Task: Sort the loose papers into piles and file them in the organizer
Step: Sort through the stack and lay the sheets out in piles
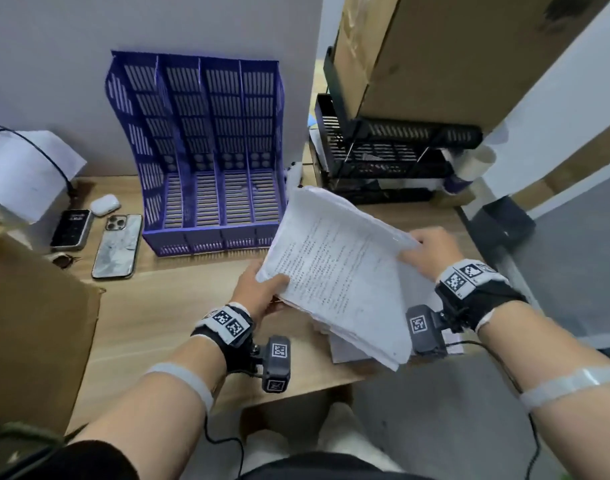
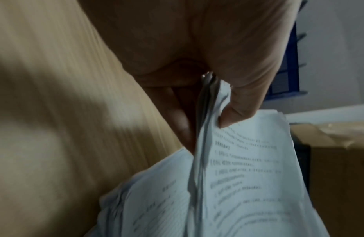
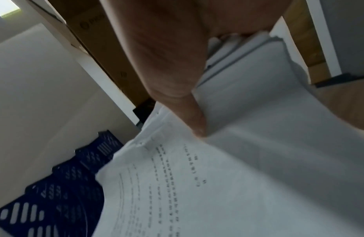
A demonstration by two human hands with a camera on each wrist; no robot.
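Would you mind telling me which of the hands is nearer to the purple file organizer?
Left. The left hand grips the paper stack just in front of the purple file organizer; the right hand is off to its right.

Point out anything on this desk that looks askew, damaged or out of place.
The paper stack held by the left hand and right hand is uneven, its sheet edges fanned and tilted. More papers beneath overhang the desk edge. The blue organizer stands straight, its slots empty.
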